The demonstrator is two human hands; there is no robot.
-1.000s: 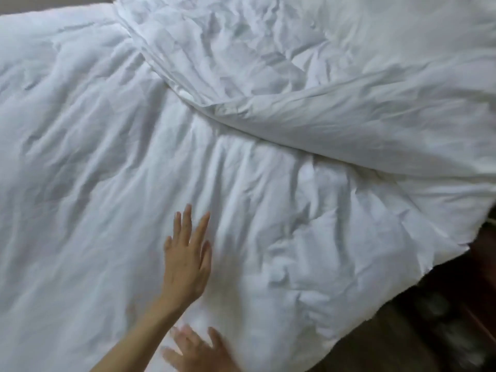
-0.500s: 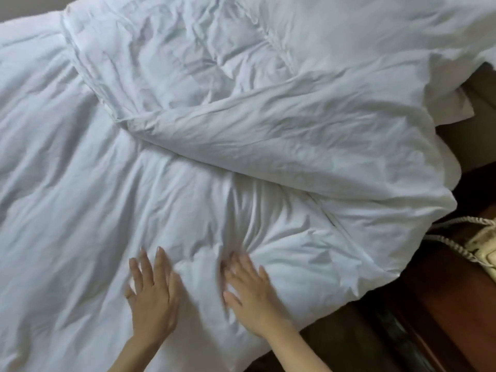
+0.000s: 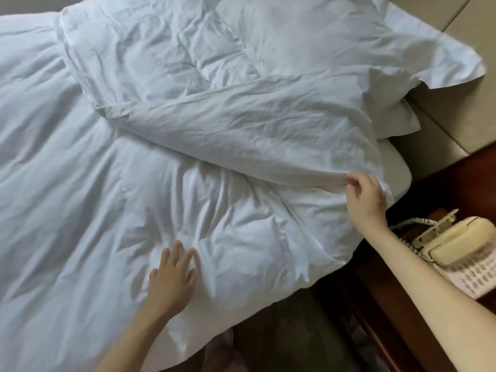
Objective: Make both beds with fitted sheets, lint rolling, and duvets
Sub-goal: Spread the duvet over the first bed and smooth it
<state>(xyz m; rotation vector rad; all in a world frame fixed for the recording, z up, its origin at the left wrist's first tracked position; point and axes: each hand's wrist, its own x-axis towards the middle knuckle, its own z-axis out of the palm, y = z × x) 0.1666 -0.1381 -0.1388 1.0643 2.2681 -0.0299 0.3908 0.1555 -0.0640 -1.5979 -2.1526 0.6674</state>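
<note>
White cotton over nearly the whole frame: duvet [image 3: 134, 183] spread on the bed, its upper part turned back in a broad folded flap [image 3: 241, 135] running from centre-left to centre-right. Half a second back, both hands flat and side by side on the lower middle of the duvet, smoothing; now split up.

Right hand [image 3: 365, 197] gone up to centre-right, at the near edge of the flap, pinching the cloth between thumb and forefinger, other fingers loosely curled. Forearm stretched in from the lower right corner, above the telephone [image 3: 456, 242] on the dark wooden bedside table [image 3: 402, 331].

Left hand [image 3: 171, 277] kept in the lower middle, palm down, fingers straight and spread, pressing on the duvet and gripping nothing.

Probably means smoothing on this side is about finished and squaring of the turned-back flap is starting: likely a pull or lift of that edge, with the left hand as anchor.

Bare corner of fitted sheet [image 3: 394, 167] showing just past the right hand. Pillow [image 3: 308, 36] at top centre, just beyond the flap.
</note>
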